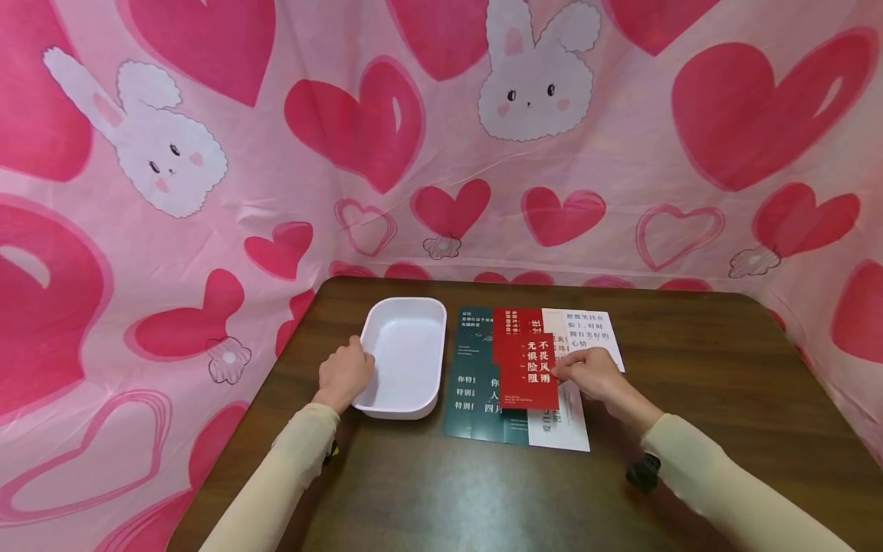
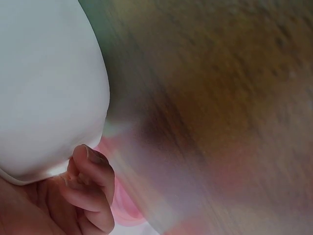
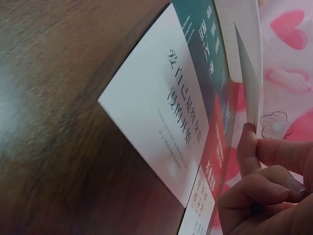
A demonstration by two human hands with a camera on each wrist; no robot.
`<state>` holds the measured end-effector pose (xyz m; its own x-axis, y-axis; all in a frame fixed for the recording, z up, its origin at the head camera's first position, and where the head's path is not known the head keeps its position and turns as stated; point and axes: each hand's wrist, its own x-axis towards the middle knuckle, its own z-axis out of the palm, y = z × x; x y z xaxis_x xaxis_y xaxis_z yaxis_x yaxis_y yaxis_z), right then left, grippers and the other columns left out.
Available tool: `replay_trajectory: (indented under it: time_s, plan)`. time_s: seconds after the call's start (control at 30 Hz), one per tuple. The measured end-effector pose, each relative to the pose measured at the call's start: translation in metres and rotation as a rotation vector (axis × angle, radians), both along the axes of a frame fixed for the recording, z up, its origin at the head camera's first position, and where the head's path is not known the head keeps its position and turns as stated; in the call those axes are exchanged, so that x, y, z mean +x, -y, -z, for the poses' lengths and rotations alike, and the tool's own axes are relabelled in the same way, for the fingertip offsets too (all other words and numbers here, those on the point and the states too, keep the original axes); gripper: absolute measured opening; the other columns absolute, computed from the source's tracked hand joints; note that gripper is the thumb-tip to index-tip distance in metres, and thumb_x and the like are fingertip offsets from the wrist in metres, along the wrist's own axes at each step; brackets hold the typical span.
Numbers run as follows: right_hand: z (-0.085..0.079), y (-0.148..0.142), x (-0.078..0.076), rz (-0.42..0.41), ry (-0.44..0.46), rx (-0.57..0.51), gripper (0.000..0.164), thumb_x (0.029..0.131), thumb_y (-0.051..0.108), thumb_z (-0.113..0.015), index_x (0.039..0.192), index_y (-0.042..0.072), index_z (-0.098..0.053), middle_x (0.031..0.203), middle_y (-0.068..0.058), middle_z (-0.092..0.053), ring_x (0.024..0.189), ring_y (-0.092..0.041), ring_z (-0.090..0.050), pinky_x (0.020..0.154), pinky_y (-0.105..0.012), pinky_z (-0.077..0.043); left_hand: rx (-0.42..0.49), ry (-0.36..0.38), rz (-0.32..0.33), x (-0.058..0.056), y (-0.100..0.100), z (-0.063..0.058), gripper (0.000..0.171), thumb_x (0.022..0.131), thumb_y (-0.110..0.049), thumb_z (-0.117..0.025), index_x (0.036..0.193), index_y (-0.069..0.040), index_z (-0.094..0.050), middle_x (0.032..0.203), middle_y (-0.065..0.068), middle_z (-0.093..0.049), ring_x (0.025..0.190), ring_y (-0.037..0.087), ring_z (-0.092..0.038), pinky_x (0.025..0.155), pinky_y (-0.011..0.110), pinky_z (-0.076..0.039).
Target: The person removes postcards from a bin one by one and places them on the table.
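Note:
My right hand [image 1: 592, 373] pinches the right edge of a red card [image 1: 527, 387] printed with white Chinese characters. In the right wrist view this card [image 3: 247, 73] shows nearly edge-on, raised over the others, between thumb and fingertip. Below it lie green cards [image 1: 464, 418] on the left, another red card [image 1: 507, 349] behind, and white cards [image 1: 576, 429] on the right. My left hand [image 1: 347, 374] grips the left rim of a white plastic tray [image 1: 436, 368], fingers curled at its wall. The left wrist view shows the tray [image 2: 49, 88] close up beside those fingers.
A dark wooden table [image 1: 393, 491] carries everything. Pink cloth [image 1: 414, 153] with hearts and rabbits hangs behind the table and along its sides. The tray stands just left of the cards, close to the table's left edge.

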<state>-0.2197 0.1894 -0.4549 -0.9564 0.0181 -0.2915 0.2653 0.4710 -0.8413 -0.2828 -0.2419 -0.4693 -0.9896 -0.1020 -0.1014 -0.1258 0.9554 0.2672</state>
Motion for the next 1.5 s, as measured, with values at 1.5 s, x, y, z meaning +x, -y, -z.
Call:
replay_trajectory:
  time_s: [1.5]
  plan:
    - [0.019, -0.075, 0.032, -0.037, 0.079, 0.050, 0.029, 0.100, 0.022, -0.070, 0.112, -0.005, -0.075, 0.087, -0.005, -0.072, 0.058, -0.022, -0.048, 0.052, -0.027, -0.041, 0.018, -0.006, 0.007, -0.001, 0.001, 0.002, 0.043, 0.104, -0.022, -0.055, 0.134, 0.009, -0.049, 0.093, 0.021, -0.064, 0.077, 0.034, -0.066, 0.077, 0.054, -0.060]
